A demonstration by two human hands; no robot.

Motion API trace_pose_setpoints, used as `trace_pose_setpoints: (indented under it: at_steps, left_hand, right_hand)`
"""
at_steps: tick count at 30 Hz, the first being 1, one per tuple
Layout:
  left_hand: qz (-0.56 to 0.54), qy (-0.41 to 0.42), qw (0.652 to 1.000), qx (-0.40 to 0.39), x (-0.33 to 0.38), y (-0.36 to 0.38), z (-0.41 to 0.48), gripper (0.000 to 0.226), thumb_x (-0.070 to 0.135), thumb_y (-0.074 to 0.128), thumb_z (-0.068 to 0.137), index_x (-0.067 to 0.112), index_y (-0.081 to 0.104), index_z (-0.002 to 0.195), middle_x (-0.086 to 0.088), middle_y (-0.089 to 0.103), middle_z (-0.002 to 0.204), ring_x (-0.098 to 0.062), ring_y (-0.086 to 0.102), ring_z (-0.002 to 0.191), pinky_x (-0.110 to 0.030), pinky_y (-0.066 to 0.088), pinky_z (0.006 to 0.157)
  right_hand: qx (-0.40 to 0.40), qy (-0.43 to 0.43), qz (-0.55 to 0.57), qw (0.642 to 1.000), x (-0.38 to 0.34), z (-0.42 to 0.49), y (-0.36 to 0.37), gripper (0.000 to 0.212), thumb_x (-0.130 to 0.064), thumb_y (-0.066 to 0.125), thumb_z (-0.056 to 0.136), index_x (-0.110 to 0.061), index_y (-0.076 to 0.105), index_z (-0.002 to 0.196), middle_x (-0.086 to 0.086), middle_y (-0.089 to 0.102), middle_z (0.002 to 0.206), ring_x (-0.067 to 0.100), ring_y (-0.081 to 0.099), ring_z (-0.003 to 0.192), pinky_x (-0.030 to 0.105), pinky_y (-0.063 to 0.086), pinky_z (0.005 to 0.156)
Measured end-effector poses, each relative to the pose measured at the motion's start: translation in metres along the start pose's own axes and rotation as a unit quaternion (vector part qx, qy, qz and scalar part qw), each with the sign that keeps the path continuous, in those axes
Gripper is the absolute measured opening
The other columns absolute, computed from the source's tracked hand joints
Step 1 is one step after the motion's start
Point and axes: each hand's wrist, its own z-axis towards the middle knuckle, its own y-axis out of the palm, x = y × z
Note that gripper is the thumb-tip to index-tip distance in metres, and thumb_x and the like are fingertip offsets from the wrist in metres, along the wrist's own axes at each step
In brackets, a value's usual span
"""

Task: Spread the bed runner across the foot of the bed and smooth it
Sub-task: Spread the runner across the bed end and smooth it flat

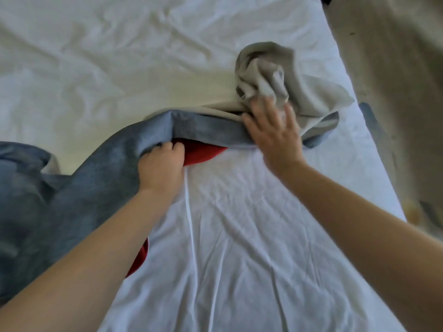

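Creased white bed (239, 248). I saw the bed runner (91, 178) draped from 9 o'clock up to a wad (266, 68) at 1 o'clock. Left hand (160, 167) curled round its folded blue edge. Right hand (273, 133) flat, fingers spread, pressing beside the wad. Soft, limp, light, I'd judge; grip edges or corners.

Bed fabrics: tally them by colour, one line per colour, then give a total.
White bed sheet: 1
Blue-grey cloth: 1
Beige cloth: 1
Red cloth: 1
Total: 4 colours. Whether the last three are sides of one piece cannot be told.
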Motion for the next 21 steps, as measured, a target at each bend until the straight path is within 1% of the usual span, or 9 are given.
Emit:
trace_pose_setpoints:
  at_steps: [1, 2, 4, 7, 10, 13, 16, 19, 21]
  left_hand:
    - [-0.016, 0.021, 1.0, 0.009, -0.001, 0.0, 0.001, 0.007, 0.009, 0.058, 0.083, 0.01, 0.056, 0.089, -0.01, 0.061, 0.087, -0.032, 0.061, 0.075, -0.036, 0.044, 0.052]
    - [-0.027, 0.045, 0.999, 0.014, -0.001, 0.0, -0.001, 0.007, 0.003, 0.057, 0.08, 0.009, 0.056, 0.083, -0.01, 0.061, 0.081, -0.033, 0.061, 0.07, -0.035, 0.04, 0.049]
    - [-0.048, 0.087, 0.995, 0.017, -0.003, -0.004, -0.007, 0.008, 0.001, 0.058, 0.077, 0.008, 0.059, 0.079, -0.01, 0.06, 0.076, -0.033, 0.06, 0.064, -0.033, 0.036, 0.047]
    - [-0.106, 0.141, 0.984, -0.013, 0.004, -0.009, -0.029, 0.007, 0.006, 0.062, 0.073, 0.011, 0.057, 0.074, -0.009, 0.059, 0.074, -0.033, 0.059, 0.061, -0.033, 0.039, 0.047]
    - [-0.161, 0.251, 0.954, -0.034, 0.023, -0.018, -0.063, 0.025, 0.004, 0.073, 0.051, 0.014, 0.051, 0.058, -0.006, 0.054, 0.057, -0.03, 0.054, 0.044, -0.028, 0.038, 0.036]
    - [-0.153, 0.29, 0.942, -0.075, 0.037, -0.012, -0.09, 0.031, 0.007, 0.074, 0.044, 0.018, 0.048, 0.056, 0.001, 0.05, 0.052, -0.021, 0.049, 0.038, -0.022, 0.035, 0.034]
    - [-0.166, 0.239, 0.954, -0.075, 0.041, -0.002, -0.098, 0.026, 0.013, 0.073, 0.05, 0.019, 0.053, 0.065, 0.004, 0.05, 0.059, -0.018, 0.051, 0.044, -0.024, 0.039, 0.036]
    - [-0.191, 0.193, 0.961, -0.043, 0.041, -0.002, -0.095, 0.02, 0.021, 0.069, 0.062, 0.019, 0.059, 0.079, 0.003, 0.055, 0.068, -0.018, 0.056, 0.053, -0.028, 0.045, 0.04]
    - [-0.201, 0.186, 0.961, -0.036, 0.04, -0.004, -0.095, 0.017, 0.021, 0.071, 0.062, 0.018, 0.057, 0.072, 0.002, 0.053, 0.064, -0.018, 0.055, 0.051, -0.027, 0.044, 0.038]
  right_hand:
    - [-0.027, 0.028, -0.006, 0.999, 0.012, 0.008, 0.002, 0.045, -0.018, 0.045, 0.088, -0.026, 0.053, 0.132, 0.005, 0.04, 0.148, 0.029, 0.035, 0.137, 0.051, 0.032, 0.11]
    - [-0.069, 0.048, 0.032, 0.996, 0.025, 0.018, 0.004, 0.046, -0.02, 0.053, 0.088, -0.024, 0.049, 0.134, 0.007, 0.03, 0.153, 0.03, 0.023, 0.142, 0.055, 0.021, 0.114]
    - [-0.093, 0.074, 0.072, 0.99, 0.049, 0.037, 0.0, 0.043, -0.021, 0.066, 0.082, -0.018, 0.055, 0.124, 0.01, 0.022, 0.154, 0.032, 0.011, 0.144, 0.058, 0.007, 0.115]
    - [-0.031, 0.13, 0.056, 0.989, 0.07, 0.062, -0.006, 0.024, -0.015, 0.068, 0.081, -0.011, 0.063, 0.104, 0.015, 0.034, 0.144, 0.033, 0.018, 0.141, 0.059, 0.007, 0.114]
    - [0.013, 0.157, 0.11, 0.981, 0.067, 0.074, -0.01, 0.023, -0.009, 0.06, 0.083, -0.009, 0.059, 0.106, 0.017, 0.041, 0.135, 0.034, 0.027, 0.135, 0.058, 0.009, 0.113]
    - [-0.004, 0.078, 0.157, 0.985, 0.04, 0.06, -0.013, 0.033, -0.007, 0.056, 0.079, -0.007, 0.053, 0.112, 0.02, 0.047, 0.122, 0.037, 0.039, 0.12, 0.055, 0.021, 0.108]
    - [0.012, -0.021, 0.197, 0.98, 0.004, 0.022, -0.02, 0.019, -0.006, 0.055, 0.08, -0.006, 0.059, 0.098, 0.017, 0.056, 0.097, 0.033, 0.053, 0.092, 0.046, 0.04, 0.084]
    - [0.055, -0.142, 0.329, 0.932, -0.019, -0.027, -0.019, 0.008, -0.012, 0.058, 0.081, -0.006, 0.063, 0.084, 0.011, 0.057, 0.076, 0.03, 0.056, 0.066, 0.039, 0.045, 0.057]
    - [-0.002, -0.243, 0.369, 0.897, -0.023, -0.057, -0.014, 0.028, -0.031, 0.051, 0.088, -0.007, 0.065, 0.091, 0.01, 0.059, 0.082, 0.031, 0.056, 0.069, 0.038, 0.048, 0.059]
